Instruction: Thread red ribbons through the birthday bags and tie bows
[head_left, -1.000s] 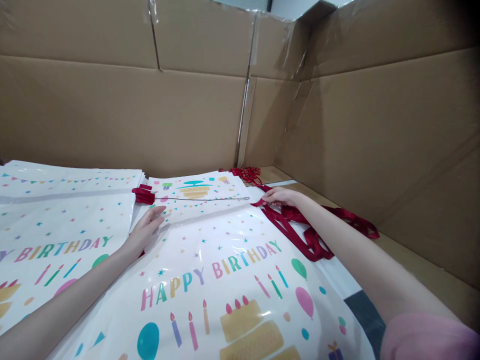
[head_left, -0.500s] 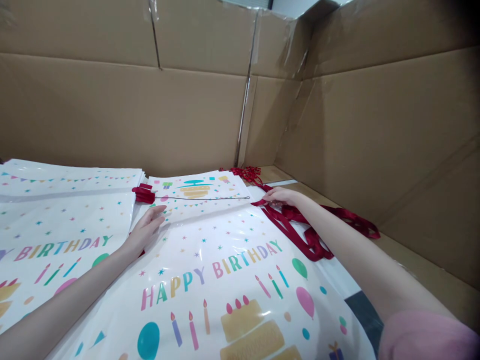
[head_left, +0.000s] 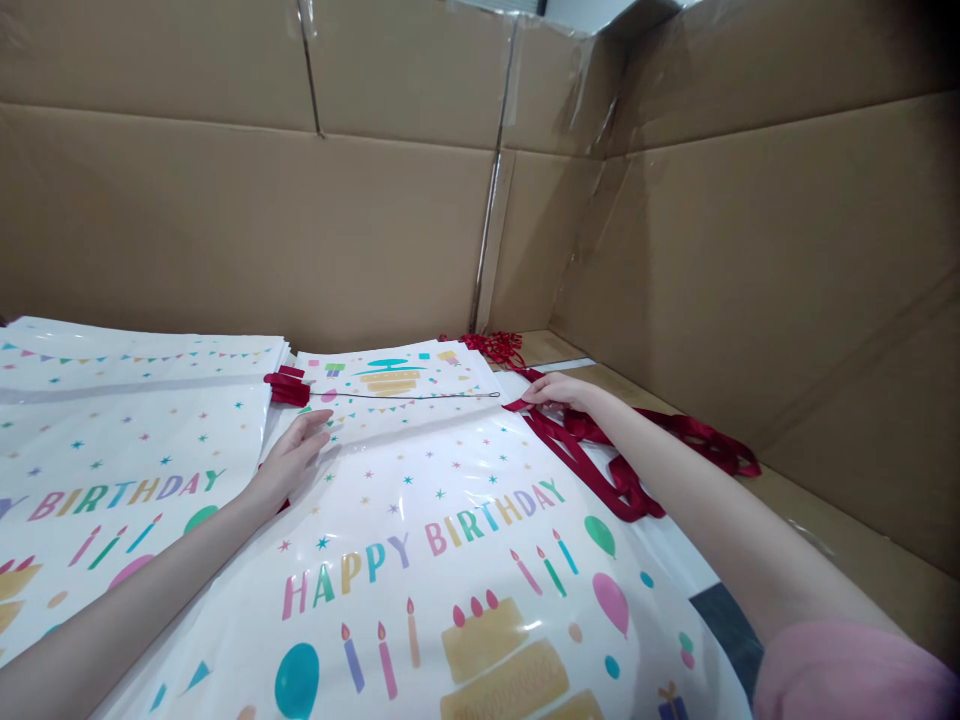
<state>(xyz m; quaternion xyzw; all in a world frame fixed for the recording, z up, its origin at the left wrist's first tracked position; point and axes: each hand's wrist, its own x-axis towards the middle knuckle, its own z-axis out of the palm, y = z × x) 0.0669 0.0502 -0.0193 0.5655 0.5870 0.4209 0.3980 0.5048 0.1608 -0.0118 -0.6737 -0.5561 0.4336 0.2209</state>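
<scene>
A white plastic bag printed HAPPY BIRTHDAY (head_left: 420, 470) lies flat before me, its top part folded over. Across the fold runs a thin wire threader (head_left: 405, 397) with a small loop at its right end. Dark red ribbon (head_left: 289, 386) is bunched at the wire's left end. Beside that bunch my left hand (head_left: 296, 455) rests on the bag, fingers stretched out and holding nothing. At the right edge my right hand (head_left: 555, 392) pinches the end of a red ribbon (head_left: 581, 465) close to the wire's loop. Loose lengths of it trail under my right forearm.
A stack of similar printed bags (head_left: 142, 420) lies at the left. More thin red ribbon (head_left: 499, 348) is heaped behind the bag. Tall cardboard walls (head_left: 247, 220) stand at the back and right, meeting in a corner.
</scene>
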